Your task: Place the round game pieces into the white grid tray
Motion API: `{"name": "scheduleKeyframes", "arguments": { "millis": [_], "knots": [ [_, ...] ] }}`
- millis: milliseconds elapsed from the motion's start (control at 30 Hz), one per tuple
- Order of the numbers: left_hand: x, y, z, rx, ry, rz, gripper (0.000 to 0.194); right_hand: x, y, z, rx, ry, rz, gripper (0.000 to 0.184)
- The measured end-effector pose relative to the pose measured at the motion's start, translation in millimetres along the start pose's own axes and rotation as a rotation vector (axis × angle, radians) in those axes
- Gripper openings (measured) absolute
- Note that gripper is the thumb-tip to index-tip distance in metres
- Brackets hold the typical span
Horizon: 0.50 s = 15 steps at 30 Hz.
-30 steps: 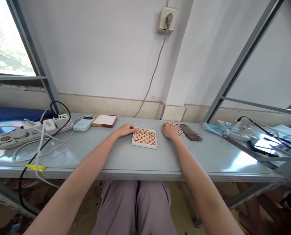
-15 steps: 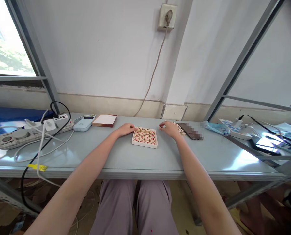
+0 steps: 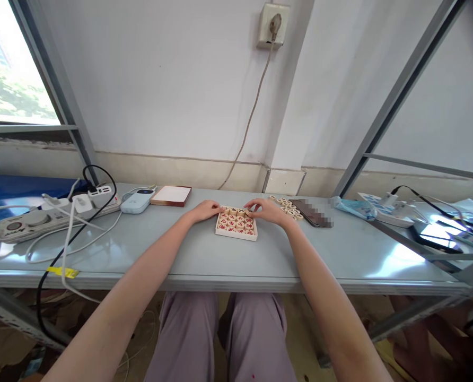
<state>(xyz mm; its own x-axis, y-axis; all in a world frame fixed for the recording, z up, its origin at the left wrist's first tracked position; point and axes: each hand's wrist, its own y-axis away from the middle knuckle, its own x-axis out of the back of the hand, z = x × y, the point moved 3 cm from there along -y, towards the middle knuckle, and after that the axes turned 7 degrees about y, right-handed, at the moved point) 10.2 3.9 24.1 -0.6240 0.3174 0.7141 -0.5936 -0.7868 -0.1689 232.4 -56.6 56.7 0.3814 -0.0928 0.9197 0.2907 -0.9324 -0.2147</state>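
Observation:
A small white box (image 3: 236,235) on the desk holds rows of round, pale Chinese chess pieces (image 3: 239,220) with red characters, and dark ones along the far row. My left hand (image 3: 206,210) grips the box at its far left corner, thumb and fingers against the edge. My right hand (image 3: 268,210) reaches over the far right corner, fingertips closed together on a chess piece there, mostly hidden by the fingers. Loose chess pieces (image 3: 290,208) lie in a cluster just right of my right hand.
A phone (image 3: 314,213), partly pixelated, lies beside the loose pieces. At the left are a brown-edged box lid (image 3: 171,195), a pale blue power bank (image 3: 138,201) and a power strip (image 3: 33,223) with trailing cables. A blue plastic packet (image 3: 353,208) lies right.
My right hand has moved left from beside the loose pieces to the far right corner of the box. My left hand stays at the box's left corner.

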Motion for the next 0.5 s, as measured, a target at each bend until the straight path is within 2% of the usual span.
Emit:
{"name": "scheduleKeyframes", "arguments": {
  "millis": [200,500],
  "knots": [
    [-0.8,-1.0,0.2,-0.004,-0.009,0.006,0.046,0.5,0.4,-0.5,0.011,0.059,-0.016,0.031],
    [-0.6,-0.1,-2.1,0.009,0.033,-0.010,0.047,2.2,1.6,6.6,-0.012,0.063,0.001,0.045]
  ]
}}
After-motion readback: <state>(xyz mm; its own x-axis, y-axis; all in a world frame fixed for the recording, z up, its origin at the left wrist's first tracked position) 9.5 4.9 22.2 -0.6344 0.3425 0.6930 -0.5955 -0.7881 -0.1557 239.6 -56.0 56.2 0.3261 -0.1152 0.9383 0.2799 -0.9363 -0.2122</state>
